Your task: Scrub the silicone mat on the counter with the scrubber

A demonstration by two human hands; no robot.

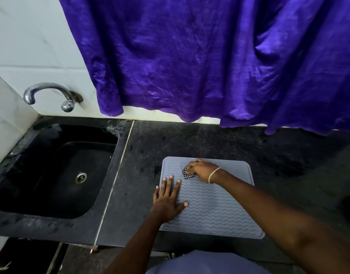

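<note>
R hand (201, 172) is curled round the scrubber (188, 174), a black-and-white mesh wad, pressing it on the far-left part of the silicone mat (215, 210). Knuckles up, thin bracelet (214, 175) at the wrist. L hand (168, 200) is flat, fingers straight & spread, palm down on the mat's left edge, just near of the scrubber, gripping nothing. Mat is grey w/ wavy ribs and lies flat on the dark surface (142, 155), close to its front lip. R forearm crosses the mat's right side; L arm comes in from the near side. Left, past a pale seam, is a black sink (51, 175) w/ metal drain (80, 177). Tap (49, 93) sits on the white tiled wall (31, 36) above it. Purple cloth (190, 56) hangs at the far side, hem low over the surface.
</note>
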